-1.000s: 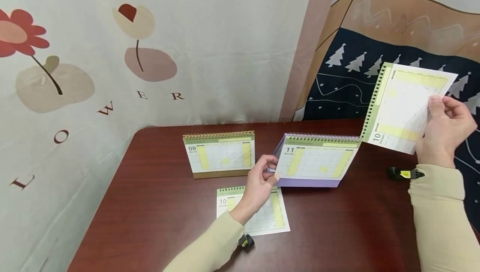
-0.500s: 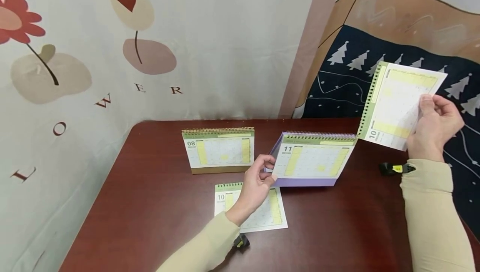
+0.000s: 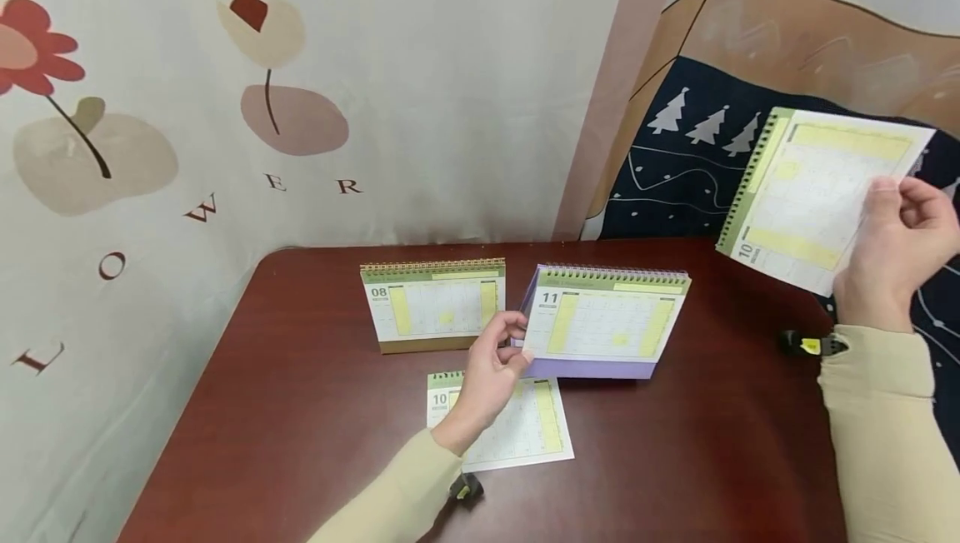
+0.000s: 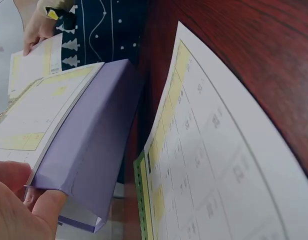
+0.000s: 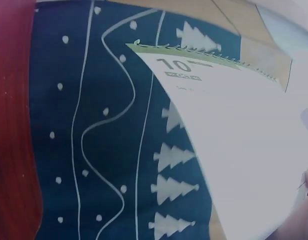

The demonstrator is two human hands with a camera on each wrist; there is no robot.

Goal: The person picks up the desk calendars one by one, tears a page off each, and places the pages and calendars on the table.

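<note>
My left hand (image 3: 486,376) grips the left side of a purple desk calendar (image 3: 603,322), which stands with its 11 page in front. In the left wrist view, thumb and fingers pinch the lower corner of its pages and the purple stand (image 4: 94,125). My right hand (image 3: 900,239) pinches a calendar page (image 3: 828,181) numbered 10, raised at the right, turned sideways and apart from the calendar's coil. Its punched green edge faces left. In the right wrist view that page (image 5: 224,140) looks washed out. Another 10 page (image 3: 517,430) lies on the table, partly hidden under my left wrist.
A gold-brown desk calendar (image 3: 438,310) showing 08 stands left of the purple one. Both stand on a dark red wooden table (image 3: 300,410). A printed curtain (image 3: 450,110) hangs along the back, with a navy tree-patterned part (image 3: 675,193) at the right.
The right hand has moved right with its page, whose lower corner was at the calendar's coil and is now apart from it. The purple calendar has shifted slightly left with the left hand.
</note>
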